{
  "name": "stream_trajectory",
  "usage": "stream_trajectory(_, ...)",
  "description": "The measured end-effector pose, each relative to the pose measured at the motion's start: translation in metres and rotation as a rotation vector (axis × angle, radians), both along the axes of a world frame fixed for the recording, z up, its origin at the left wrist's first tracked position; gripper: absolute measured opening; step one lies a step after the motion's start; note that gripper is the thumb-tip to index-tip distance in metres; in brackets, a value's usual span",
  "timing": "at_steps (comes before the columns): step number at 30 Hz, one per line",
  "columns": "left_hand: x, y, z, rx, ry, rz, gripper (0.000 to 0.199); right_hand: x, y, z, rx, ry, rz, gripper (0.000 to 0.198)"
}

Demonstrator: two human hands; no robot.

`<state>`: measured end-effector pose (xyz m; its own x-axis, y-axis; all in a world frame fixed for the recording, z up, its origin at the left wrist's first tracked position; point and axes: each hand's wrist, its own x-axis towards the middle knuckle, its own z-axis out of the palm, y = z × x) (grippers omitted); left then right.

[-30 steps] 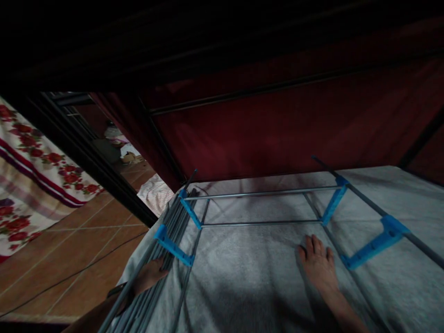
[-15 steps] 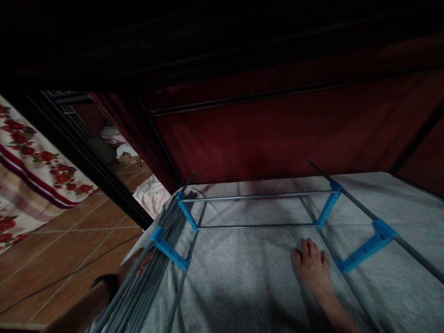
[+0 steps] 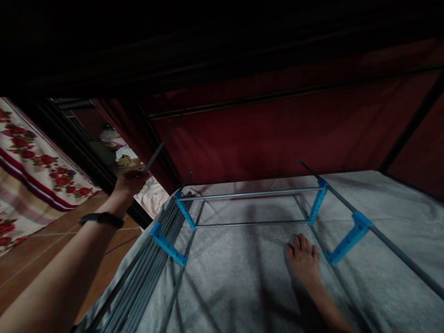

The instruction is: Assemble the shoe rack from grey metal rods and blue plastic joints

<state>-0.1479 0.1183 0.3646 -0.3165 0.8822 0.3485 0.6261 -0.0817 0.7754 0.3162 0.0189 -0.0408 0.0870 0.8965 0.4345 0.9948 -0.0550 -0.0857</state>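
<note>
My left hand (image 3: pixel 129 186) is raised over the bed's left side, closed around a thin grey metal rod (image 3: pixel 163 144) that tilts up and away. Below it lies a bundle of similar grey rods (image 3: pixel 144 273) along the left edge. My right hand (image 3: pixel 305 259) rests flat on the grey blanket (image 3: pixel 236 273), fingers spread, holding nothing. Between the hands is a frame of grey tubes with blue plastic connectors; one left connector (image 3: pixel 168 245) crosses over the bundle, and a right connector (image 3: pixel 348 238) stands just beside my right hand. Two crossbars (image 3: pixel 253 194) join the sides at the far end.
Dark red cloth panels (image 3: pixel 270 143) hang behind the bed, with a black post (image 3: pixel 83 143) at left. Beyond it are a floral cloth (image 3: pixel 45 162), the tiled floor (image 3: pixel 45 259) with a dark cable, and a pile of cloth items (image 3: pixel 118 143) farther back.
My left hand has risen from the rod bundle, up and away, bringing one rod with it. My right hand stays flat on the blanket; the view has shifted slightly.
</note>
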Motion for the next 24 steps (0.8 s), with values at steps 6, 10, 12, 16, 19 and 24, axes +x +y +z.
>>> stream_trajectory(6,0.065,0.044,-0.008,-0.038,-0.275,-0.02,0.016,0.002,0.003,-0.006,0.057,0.044,-0.02,0.045)
stream_trajectory(10,0.115,0.032,-0.04,-0.039,-0.361,-0.085,0.024,0.003,0.005,-0.006,0.001,0.089,-0.022,0.046)
stream_trajectory(12,0.132,0.012,-0.067,-0.028,-0.375,-0.137,0.031,0.002,0.005,-0.005,-0.051,0.119,-0.039,0.046)
stream_trajectory(16,0.152,-0.045,-0.136,0.07,-0.308,-0.18,0.042,0.002,0.005,-0.003,-0.103,0.141,-0.044,0.048)
stream_trajectory(19,0.157,-0.088,-0.195,0.036,-0.225,-0.124,0.049,0.003,0.005,-0.005,-0.093,0.116,-0.035,0.048)
stream_trajectory(24,0.146,-0.146,-0.283,-0.133,-0.04,-0.124,0.051,0.005,0.005,-0.01,-0.061,0.089,-0.042,0.047)
